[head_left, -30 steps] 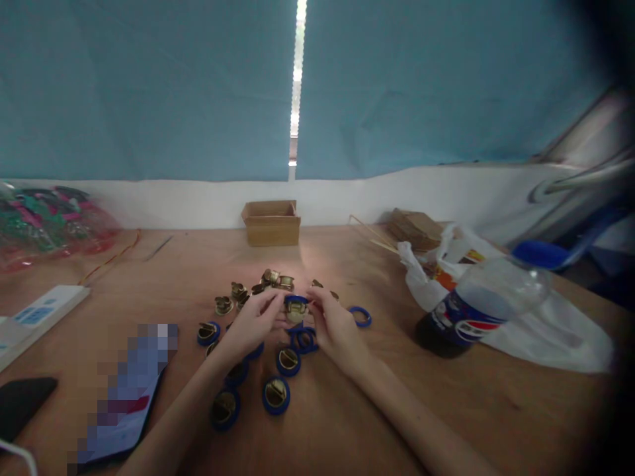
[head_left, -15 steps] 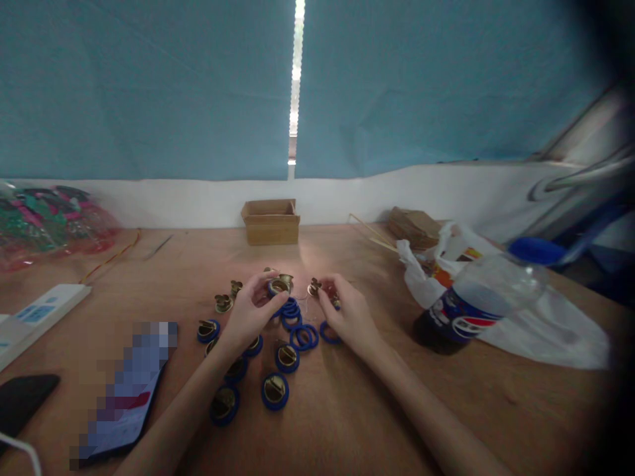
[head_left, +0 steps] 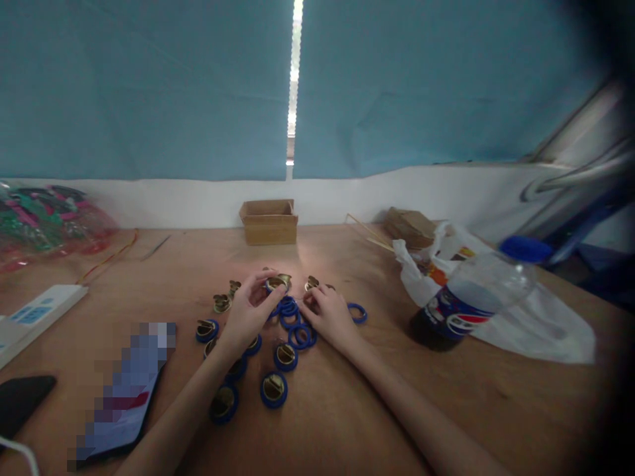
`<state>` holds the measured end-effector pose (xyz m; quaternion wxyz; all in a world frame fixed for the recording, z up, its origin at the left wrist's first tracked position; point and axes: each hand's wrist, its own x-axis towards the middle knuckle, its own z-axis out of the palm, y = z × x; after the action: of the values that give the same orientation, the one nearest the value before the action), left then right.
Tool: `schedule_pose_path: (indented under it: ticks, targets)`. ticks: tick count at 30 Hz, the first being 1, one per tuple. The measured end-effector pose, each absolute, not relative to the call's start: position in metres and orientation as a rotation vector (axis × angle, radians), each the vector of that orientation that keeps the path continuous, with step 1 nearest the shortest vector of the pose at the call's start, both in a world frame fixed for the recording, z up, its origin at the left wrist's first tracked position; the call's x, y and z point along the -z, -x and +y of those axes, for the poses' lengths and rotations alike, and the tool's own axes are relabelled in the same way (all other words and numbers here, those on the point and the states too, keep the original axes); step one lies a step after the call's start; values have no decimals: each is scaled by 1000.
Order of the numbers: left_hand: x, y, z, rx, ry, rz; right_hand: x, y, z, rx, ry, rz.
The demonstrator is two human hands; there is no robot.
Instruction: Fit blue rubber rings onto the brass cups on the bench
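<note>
One round, blue-rimmed gold-toned metal clip (head_left: 276, 284), pinched in the left hand (head_left: 249, 312) over the wooden desk (head_left: 322, 416). Right hand (head_left: 331, 317): fingers bent beside blue rings (head_left: 292, 329); I cannot tell whether it grips anything. Room: teal curtain (head_left: 149, 86), small cardboard box (head_left: 270, 233). Obscured: more clips (head_left: 238, 367), partly behind the left forearm (head_left: 183, 410); smartphone (head_left: 124, 403) screen, pixelated; black object (head_left: 22, 404), cut off at left.

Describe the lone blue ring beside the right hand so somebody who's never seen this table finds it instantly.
On the wooden table, start at the blue-capped cola bottle on the right. Move left toward the person's right hand; the blue ring lies between the two, nearer the hand. Unlike the other bare rings, clustered on the hand's left, it lies alone.
</note>
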<state>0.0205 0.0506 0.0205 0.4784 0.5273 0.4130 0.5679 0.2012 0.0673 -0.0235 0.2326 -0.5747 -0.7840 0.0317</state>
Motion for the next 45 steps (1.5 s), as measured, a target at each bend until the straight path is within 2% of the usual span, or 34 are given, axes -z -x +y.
schedule_pose_path:
  ticks: [12, 22, 37, 45]
  targets:
    - [-23, -20, 49, -1405, -1280, 992, 23, -194, 71, -23, 1749, -2181]
    - [-20, -20, 50, -1384, -1317, 985, 25, -202, 71, -123, 1551, -2180]
    - [-22, -19, 49, -1390, -1329, 952, 16, -206, 73, -201, 1620, -2253]
    - [-21, -16, 49, -1343, -1394, 962, -3, -217, 71, -598, 1350, -1837]
